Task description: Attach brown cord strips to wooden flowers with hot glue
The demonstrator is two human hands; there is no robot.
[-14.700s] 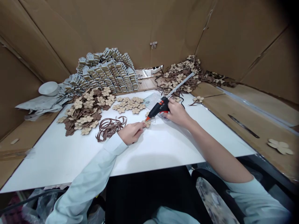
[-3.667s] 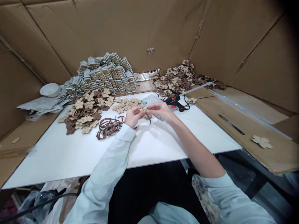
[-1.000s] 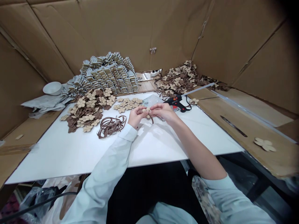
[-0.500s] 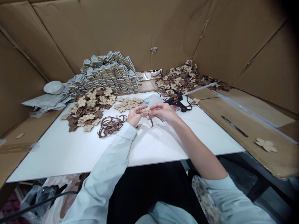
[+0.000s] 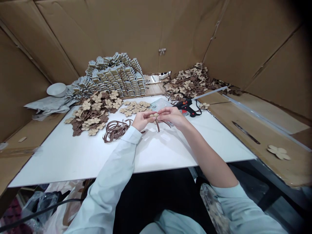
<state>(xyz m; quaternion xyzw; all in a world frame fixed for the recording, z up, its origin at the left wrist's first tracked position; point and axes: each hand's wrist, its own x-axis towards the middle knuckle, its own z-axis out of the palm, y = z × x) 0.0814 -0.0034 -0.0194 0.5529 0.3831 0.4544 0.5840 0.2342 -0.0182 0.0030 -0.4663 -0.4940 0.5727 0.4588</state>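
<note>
Between my fingertips is a small beige flower cutout, with brown cord ends hanging below it. My left hand is closed on the flower's left side. From the right, my right hand pinches the flower and cord, its fingers partly covering both. To the left of my left hand lies a bundle of brown cord on the white board. A black hot glue gun rests just beyond my right hand, near a clear plastic sheet.
Beige and brown flowers are heaped on the left, with a flat group of beige flowers behind my hands. Stacked small pieces stand at the back. Another flower pile lies back right. Cardboard walls enclose the board.
The flower between my fingers has turned a little, so its petals now face up more. Both hands stay in nearly the same place; the view has shifted slightly.
</note>
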